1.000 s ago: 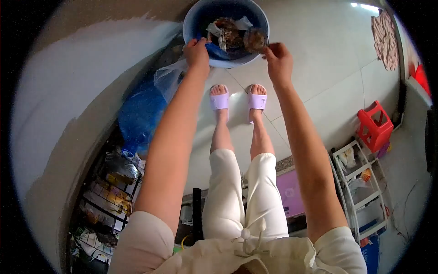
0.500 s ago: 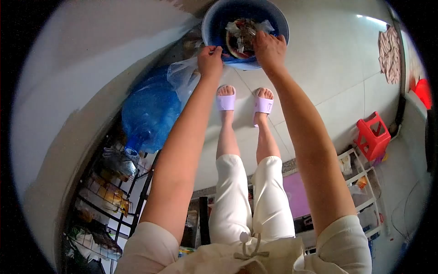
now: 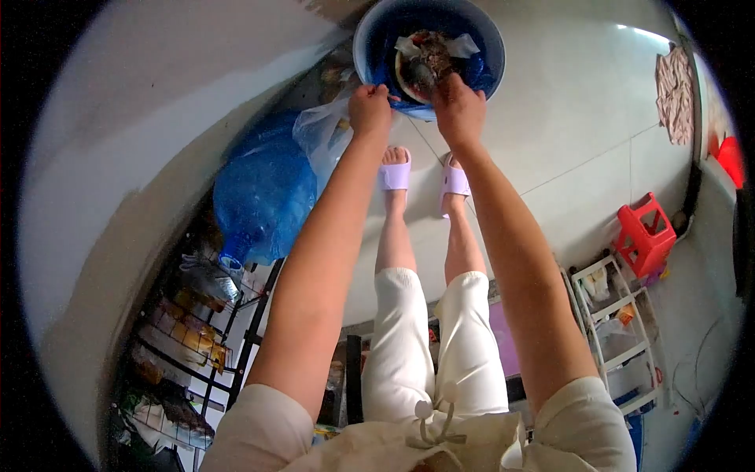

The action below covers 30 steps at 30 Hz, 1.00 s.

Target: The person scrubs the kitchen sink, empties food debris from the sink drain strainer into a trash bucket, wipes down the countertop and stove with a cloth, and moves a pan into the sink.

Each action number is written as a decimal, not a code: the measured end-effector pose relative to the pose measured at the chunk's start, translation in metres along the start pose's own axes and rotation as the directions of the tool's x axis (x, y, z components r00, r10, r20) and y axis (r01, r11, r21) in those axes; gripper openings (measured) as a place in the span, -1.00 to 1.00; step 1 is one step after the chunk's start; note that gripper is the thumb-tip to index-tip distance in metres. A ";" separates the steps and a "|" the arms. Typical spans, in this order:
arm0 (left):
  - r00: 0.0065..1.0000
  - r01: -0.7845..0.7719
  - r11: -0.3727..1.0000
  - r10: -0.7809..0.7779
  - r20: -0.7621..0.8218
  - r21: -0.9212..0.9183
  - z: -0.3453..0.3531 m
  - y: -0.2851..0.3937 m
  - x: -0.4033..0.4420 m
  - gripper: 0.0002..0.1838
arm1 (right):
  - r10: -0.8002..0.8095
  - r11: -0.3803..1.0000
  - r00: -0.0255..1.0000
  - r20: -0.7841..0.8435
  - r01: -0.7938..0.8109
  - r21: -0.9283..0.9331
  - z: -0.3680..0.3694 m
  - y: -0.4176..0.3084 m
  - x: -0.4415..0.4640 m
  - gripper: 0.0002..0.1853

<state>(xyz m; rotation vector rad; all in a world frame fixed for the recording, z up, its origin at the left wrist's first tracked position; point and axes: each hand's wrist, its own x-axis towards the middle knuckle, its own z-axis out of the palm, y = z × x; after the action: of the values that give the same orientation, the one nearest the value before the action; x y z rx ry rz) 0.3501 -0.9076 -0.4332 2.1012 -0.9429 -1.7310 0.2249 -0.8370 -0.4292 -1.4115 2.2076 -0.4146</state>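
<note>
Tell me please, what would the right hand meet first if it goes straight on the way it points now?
Most likely the heap of waste inside the round bin, just ahead of the right hand. Depth is unclear, so the hand may already touch it.

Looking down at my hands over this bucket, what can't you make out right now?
All in the head view:
- Whether the right hand holds anything: its own fingers hide that.
- The bucket's far rim: cut off by the top edge.
- What makes up the dark clump: blurred.
- Labels on the packets: too small.
</note>
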 end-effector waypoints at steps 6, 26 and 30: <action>0.988 -0.124 0.982 0.135 -0.074 0.140 -0.002 -0.019 0.007 -0.82 | -0.010 1.000 1.000 0.003 0.010 0.027 0.004 0.000 -0.005 -0.93; 0.992 -0.109 0.988 0.116 -0.058 0.113 -0.002 -0.023 0.008 -0.87 | -0.101 0.992 0.994 -0.035 0.098 -0.081 -0.009 0.001 -0.004 -0.94; 0.996 -0.074 0.992 0.079 -0.042 0.104 0.000 -0.017 0.002 -0.86 | -0.033 0.995 0.999 -0.005 0.032 -0.098 -0.004 0.003 -0.006 -0.91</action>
<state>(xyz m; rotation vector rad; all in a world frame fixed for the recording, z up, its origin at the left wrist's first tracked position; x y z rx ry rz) 0.3555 -0.8960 -0.4446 2.1281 -1.1054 -1.6220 0.2225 -0.8300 -0.4257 -1.5006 2.2405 -0.3262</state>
